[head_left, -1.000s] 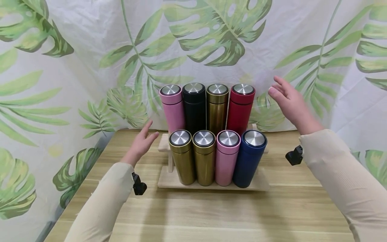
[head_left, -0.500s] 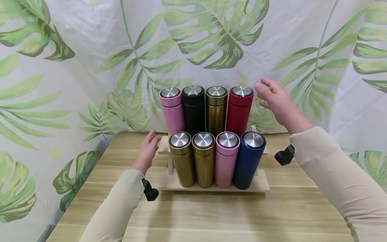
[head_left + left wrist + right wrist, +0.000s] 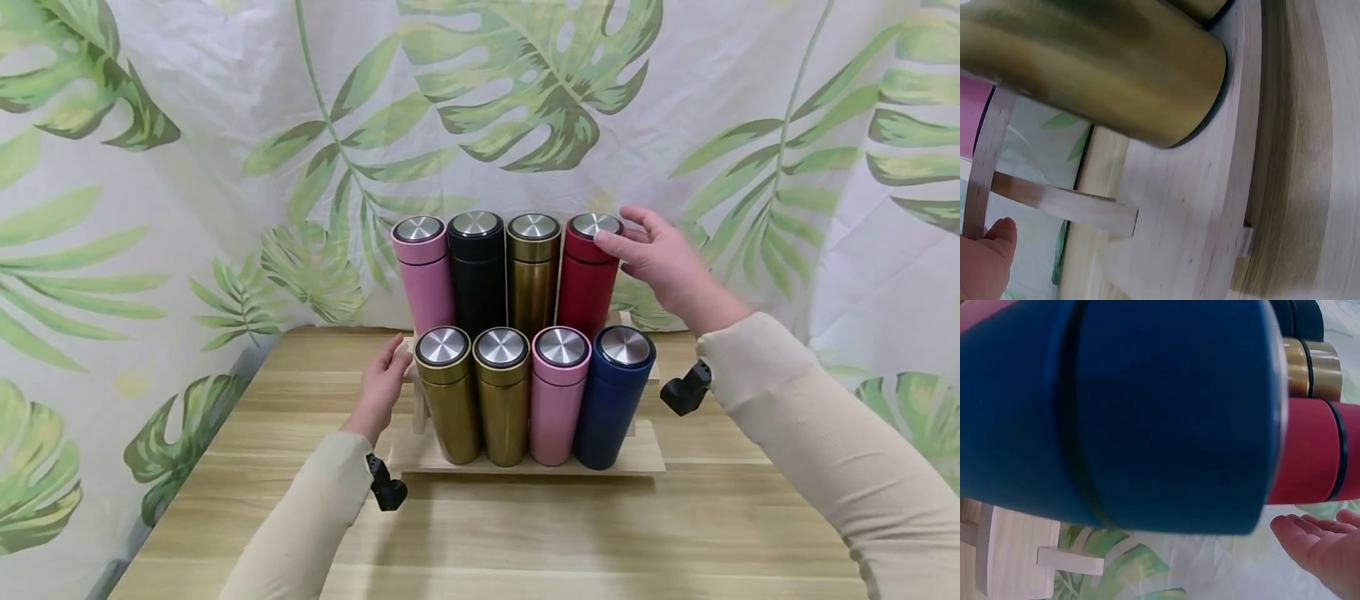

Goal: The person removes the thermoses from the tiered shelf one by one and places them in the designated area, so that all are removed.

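Observation:
My left hand (image 3: 382,387) is at the left end of the upper shelf of a two-tier wooden rack (image 3: 408,454), gripping its edge. The left wrist view shows the left fingers (image 3: 1000,240) beside that shelf end; the thumb's contact is hidden. My right hand (image 3: 667,262) reaches to the red vacuum flask (image 3: 587,292) at the upper row's right end. Its fingers are extended, and the thumb overlaps the flask's lid in the head view. In the right wrist view, the right hand (image 3: 1322,547) appears slightly apart from the red flask (image 3: 1310,450).
Pink (image 3: 423,287), black (image 3: 477,279) and gold (image 3: 533,287) flasks fill the upper row. In front stand two gold flasks (image 3: 453,417), a pink flask (image 3: 558,408) and a blue flask (image 3: 611,412). The wooden table (image 3: 525,533) meets a leaf-print cloth (image 3: 225,183) behind.
My left hand has moved right and slightly down to the upper shelf's end. My right hand has moved left from beside the rack to the red flask. The flasks stay in place.

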Demonstrator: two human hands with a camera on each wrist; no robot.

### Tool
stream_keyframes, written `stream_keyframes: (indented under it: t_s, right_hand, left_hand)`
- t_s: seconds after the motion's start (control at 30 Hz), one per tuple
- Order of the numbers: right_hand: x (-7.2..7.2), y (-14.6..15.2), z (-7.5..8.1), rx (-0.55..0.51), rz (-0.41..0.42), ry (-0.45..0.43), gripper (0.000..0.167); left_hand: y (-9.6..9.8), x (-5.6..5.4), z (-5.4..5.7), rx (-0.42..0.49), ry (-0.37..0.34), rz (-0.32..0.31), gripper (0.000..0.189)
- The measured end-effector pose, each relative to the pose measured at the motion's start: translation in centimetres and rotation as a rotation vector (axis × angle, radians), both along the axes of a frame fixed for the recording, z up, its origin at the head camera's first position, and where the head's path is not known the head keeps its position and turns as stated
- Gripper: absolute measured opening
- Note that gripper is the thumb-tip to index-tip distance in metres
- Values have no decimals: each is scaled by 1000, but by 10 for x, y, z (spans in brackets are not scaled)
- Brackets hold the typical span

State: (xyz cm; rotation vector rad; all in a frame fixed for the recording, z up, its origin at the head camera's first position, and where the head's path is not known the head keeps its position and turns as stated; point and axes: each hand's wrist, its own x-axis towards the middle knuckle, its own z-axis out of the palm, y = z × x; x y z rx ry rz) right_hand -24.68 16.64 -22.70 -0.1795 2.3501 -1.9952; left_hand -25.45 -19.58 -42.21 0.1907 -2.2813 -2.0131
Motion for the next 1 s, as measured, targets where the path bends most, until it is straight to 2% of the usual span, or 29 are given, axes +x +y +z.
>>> stream_keyframes:
  t_s: [0.23, 0.4, 0.67, 1.0]
  right_hand:
    - [-1, -9, -3, -11, -3, -13, 74]
    - [-1, -12, -3, 7, -15, -1, 76]
    - [-2, -12, -8, 33, -30, 9, 74]
    - [-6, -13, -10, 54, -73, 25, 67]
  left_hand:
    - [1, -2, -9, 43, 10, 30, 51]
    - [1, -1, -12, 52, 20, 42, 51]
    - [0, 2, -15, 102, 12, 1, 50]
    - [0, 0, -18, 126, 17, 22, 50]
